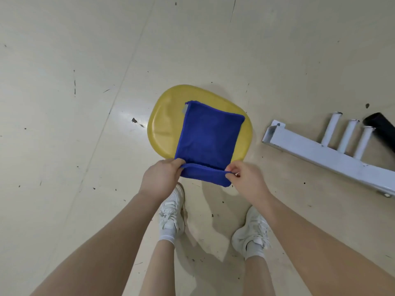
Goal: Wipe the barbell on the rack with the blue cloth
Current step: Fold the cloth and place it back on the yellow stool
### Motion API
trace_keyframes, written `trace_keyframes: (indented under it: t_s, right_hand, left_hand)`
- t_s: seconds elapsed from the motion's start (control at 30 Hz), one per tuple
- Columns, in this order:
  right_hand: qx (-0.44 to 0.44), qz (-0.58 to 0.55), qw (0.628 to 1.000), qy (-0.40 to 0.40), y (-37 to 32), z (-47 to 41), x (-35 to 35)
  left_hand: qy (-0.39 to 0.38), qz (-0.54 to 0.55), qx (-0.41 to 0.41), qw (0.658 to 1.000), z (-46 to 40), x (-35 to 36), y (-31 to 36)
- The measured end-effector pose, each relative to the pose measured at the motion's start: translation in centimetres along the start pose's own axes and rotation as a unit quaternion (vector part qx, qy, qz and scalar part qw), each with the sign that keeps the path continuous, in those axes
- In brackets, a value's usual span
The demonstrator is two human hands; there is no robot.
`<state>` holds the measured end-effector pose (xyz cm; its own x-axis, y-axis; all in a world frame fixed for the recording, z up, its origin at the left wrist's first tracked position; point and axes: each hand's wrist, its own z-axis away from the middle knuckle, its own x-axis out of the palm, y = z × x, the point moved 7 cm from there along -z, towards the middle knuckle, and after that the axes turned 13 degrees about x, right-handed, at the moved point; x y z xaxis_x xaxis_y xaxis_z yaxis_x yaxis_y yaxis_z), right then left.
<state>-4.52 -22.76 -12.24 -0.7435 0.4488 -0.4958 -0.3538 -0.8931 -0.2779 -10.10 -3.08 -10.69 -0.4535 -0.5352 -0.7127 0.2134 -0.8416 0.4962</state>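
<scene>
Item: blue cloth (pixel 209 137), folded, lying on yellow stool seat (pixel 164 124); near edge overhangs seat toward person.
L hand (pixel 161 178): fingers curled, pinching cloth's near-left corner.
R hand (pixel 245 178): thumb + fingers pinching cloth's near-right corner.
White rack frame (pixel 316 154): on floor (pixel 64 103), right of seat, apart from it; three white pegs (pixel 348 135) standing up.
Black cylinder (pixel 382 129): beyond pegs, at frame edge; can't tell if barbell.
White sneakers (pixel 171 212): below seat, on floor.
</scene>
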Motion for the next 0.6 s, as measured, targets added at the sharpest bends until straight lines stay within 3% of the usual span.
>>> trace_keyframes:
  t_s: [0.1,0.17,0.23,0.3,0.4,0.6]
  right_hand:
    - [0.04,-0.021,0.996,0.079,0.4,-1.6,-0.5]
    - [0.117,0.018,0.985,0.126,1.5,-1.8,-1.0]
    - [0.21,-0.024,0.974,0.08,3.1,-1.8,0.0]
    - [0.275,-0.198,0.94,-0.045,4.1,-1.6,2.8]
    - [0.321,-0.399,0.845,-0.156,4.1,-0.9,5.8]
    - [0.333,-0.399,0.838,-0.165,2.7,-0.5,3.7]
  left_hand:
    - [0.081,0.045,-0.098,0.991,-1.6,-0.7,-1.4]
    - [0.106,0.082,-0.201,0.97,-1.8,-0.3,-2.7]
    - [0.107,0.165,-0.318,0.928,-1.1,1.3,-3.8]
    - [0.097,0.289,-0.422,0.854,0.3,3.9,-4.4]
    - [0.075,0.466,-0.427,0.771,1.0,7.0,-3.5]
    - [0.139,0.514,-0.415,0.737,0.3,4.1,-2.7]
